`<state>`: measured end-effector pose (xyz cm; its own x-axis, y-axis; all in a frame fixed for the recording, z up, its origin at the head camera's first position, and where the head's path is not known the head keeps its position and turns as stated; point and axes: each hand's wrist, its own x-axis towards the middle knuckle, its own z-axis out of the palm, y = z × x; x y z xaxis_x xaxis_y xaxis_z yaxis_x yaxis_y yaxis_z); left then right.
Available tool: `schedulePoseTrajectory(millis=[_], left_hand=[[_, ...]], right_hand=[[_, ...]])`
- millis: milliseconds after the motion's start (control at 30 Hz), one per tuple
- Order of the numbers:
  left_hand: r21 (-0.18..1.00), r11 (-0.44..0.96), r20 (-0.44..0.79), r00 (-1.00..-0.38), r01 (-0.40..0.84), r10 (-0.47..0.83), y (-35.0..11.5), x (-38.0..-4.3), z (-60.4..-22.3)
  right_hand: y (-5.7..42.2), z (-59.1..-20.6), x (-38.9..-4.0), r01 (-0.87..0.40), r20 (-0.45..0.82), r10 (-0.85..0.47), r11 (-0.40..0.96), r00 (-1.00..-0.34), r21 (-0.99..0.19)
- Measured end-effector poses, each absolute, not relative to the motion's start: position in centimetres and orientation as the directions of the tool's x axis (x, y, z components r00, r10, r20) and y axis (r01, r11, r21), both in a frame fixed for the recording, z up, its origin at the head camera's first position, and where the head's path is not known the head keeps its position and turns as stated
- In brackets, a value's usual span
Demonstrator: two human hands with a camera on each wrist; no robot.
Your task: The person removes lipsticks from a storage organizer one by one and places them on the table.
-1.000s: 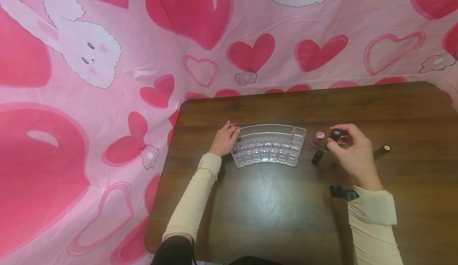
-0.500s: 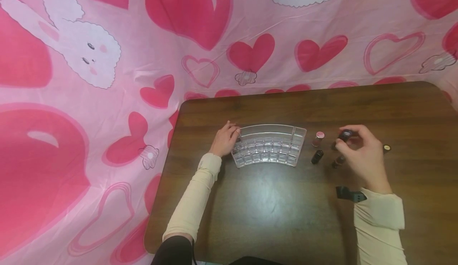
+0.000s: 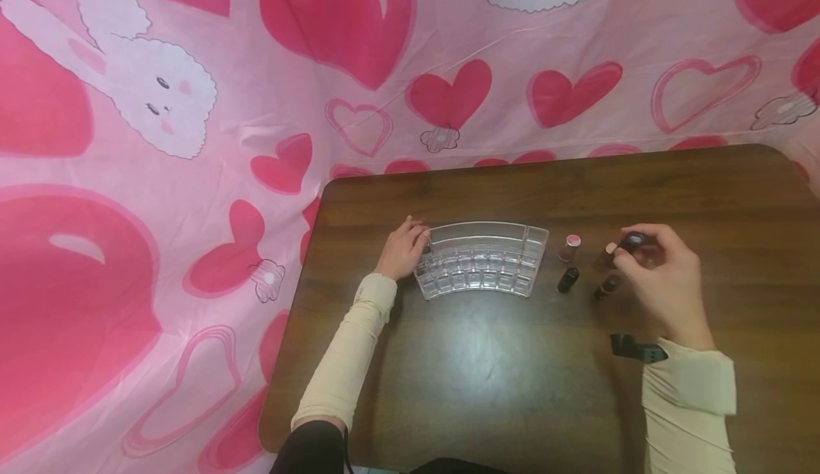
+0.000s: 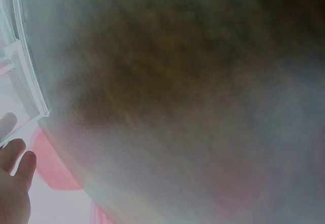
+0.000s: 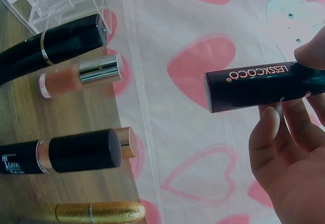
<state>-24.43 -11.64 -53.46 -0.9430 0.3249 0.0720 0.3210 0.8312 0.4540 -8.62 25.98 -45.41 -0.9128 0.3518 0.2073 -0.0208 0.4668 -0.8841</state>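
My right hand (image 3: 669, 282) pinches a black lipstick tube (image 5: 254, 87) between thumb and fingers, above the table. Pale lettering runs along that tube in the right wrist view. My left hand (image 3: 403, 250) rests with its fingers at the left end of a clear plastic makeup organizer (image 3: 477, 229). That organizer is curved, with rows of small compartments. Between it and my right hand stand a pink-topped tube (image 3: 569, 248) and a short black tube (image 3: 567, 280). Close by my right fingers are a rose-gold-capped tube (image 3: 607, 255) and another black tube (image 3: 607, 287).
A gold bullet-shaped tube (image 5: 101, 212) shows in the right wrist view; my right hand hides it from the head view. Everything stands on a brown wooden table (image 3: 487, 360). Pink heart-print cloth (image 3: 378, 25) hangs behind the table and along its left side.
My right hand has moved to the right with the black lipstick tube, uncovering the rose-gold-capped and second black tubes. It now covers the gold-ended tube. My left hand has stayed still.
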Motion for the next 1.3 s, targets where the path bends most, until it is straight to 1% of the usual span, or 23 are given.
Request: schedulePoseTrajectory(millis=[233,333,467,633,867,1100,1300], left_hand=[[0.448,0.829,0.087,-0.939,0.335,0.332,-11.6,-24.5,-53.6],[0.452,0.83,0.075,-0.941,0.327,0.33,-11.6,-24.5,-53.5],[0.449,0.834,0.069,-0.943,0.322,0.327,-11.6,-24.5,-53.5],[0.444,0.836,0.07,-0.943,0.322,0.327,-11.5,-24.5,-53.5],[0.446,0.83,0.083,-0.939,0.335,0.334,-11.6,-24.5,-53.5],[0.452,0.825,0.089,-0.937,0.339,0.336,-11.7,-24.6,-53.6],[0.454,0.825,0.085,-0.938,0.337,0.337,-11.7,-24.5,-53.6]], right_hand=[[26.4,-45.5,-8.4,0.007,0.201,0.433,0.433,-0.879,-0.901],[26.8,-45.5,-8.2,0.01,0.215,0.449,0.447,-0.867,-0.895],[27.5,-45.5,-8.0,-0.014,0.253,0.471,0.454,-0.845,-0.891],[28.1,-45.7,-7.9,-0.057,0.281,0.492,0.421,-0.824,-0.905],[28.9,-46.0,-7.4,-0.05,0.274,0.511,0.409,-0.815,-0.911],[29.5,-46.1,-7.1,-0.057,0.254,0.558,0.347,-0.79,-0.936],[30.1,-46.4,-6.6,-0.025,0.27,0.58,0.394,-0.769,-0.919]])
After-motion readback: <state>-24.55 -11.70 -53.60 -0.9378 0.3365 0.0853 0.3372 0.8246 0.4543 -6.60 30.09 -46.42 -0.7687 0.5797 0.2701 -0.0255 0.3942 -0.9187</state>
